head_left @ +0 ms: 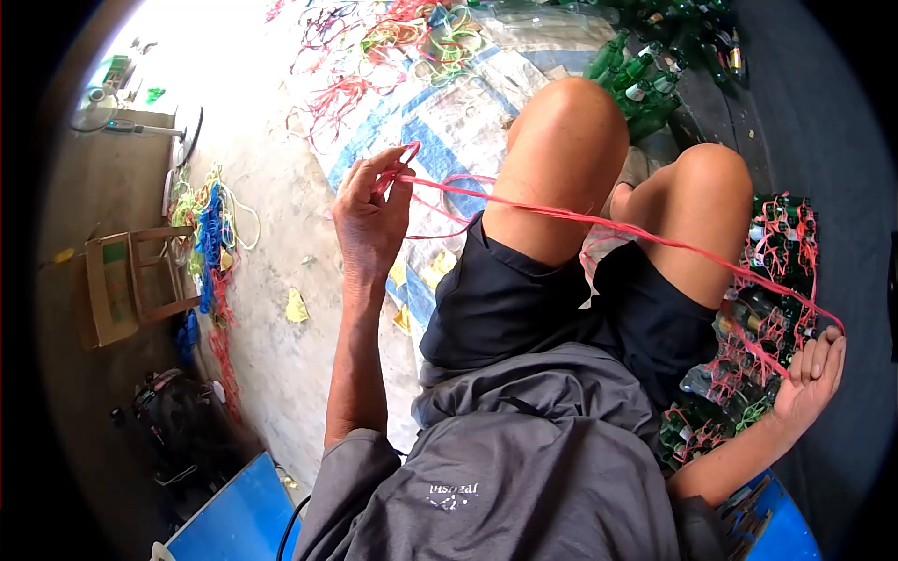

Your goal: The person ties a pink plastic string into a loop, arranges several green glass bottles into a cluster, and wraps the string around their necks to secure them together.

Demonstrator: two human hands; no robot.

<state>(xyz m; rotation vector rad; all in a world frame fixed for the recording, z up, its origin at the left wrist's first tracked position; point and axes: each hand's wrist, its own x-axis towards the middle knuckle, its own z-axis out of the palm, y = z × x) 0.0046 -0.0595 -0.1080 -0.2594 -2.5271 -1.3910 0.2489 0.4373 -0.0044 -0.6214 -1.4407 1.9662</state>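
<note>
You have a concrete floor (267, 210), partly covered by a blue-and-white sheet (426, 140). Red and green string tangles (454, 51) lie across the sheet's far end; green bottles (645, 89) at its right; yellow scraps (296, 305) on concrete and sheet.

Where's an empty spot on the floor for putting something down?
The floor between the left hand and blue string looks mostly bare beyond the yellow scrap. It's crowded ahead, with a string heap and bottles.
</note>
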